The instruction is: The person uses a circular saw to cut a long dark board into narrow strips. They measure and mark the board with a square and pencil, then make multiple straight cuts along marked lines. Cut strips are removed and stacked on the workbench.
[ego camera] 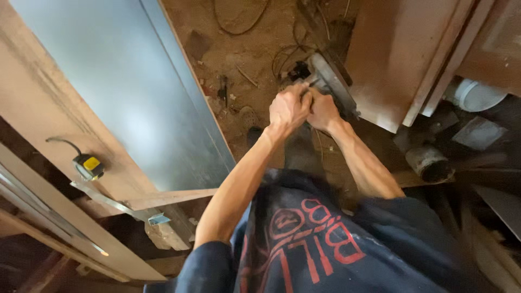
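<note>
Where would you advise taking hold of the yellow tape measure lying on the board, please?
Grip the tape measure across its rounded yellow-and-black case, coming from above: it lies flat on the wooden board with its sides free. Avoid the thin dark strap curving off its upper left; it would probably let the case swing.

Dark navy short-sleeved shirt point(304, 244) with red printed lettering; both forearms bare.

Both hands meet on the grey metal circular saw point(331, 81) above the dirt floor point(244, 49). Left of them lies the large grey laminate sheet point(125, 87), and the yellow tape measure point(88, 166) rests on the brown wooden board point(38, 103) beside it. The reddish plywood panel point(396, 54) stands right of the saw.
</note>
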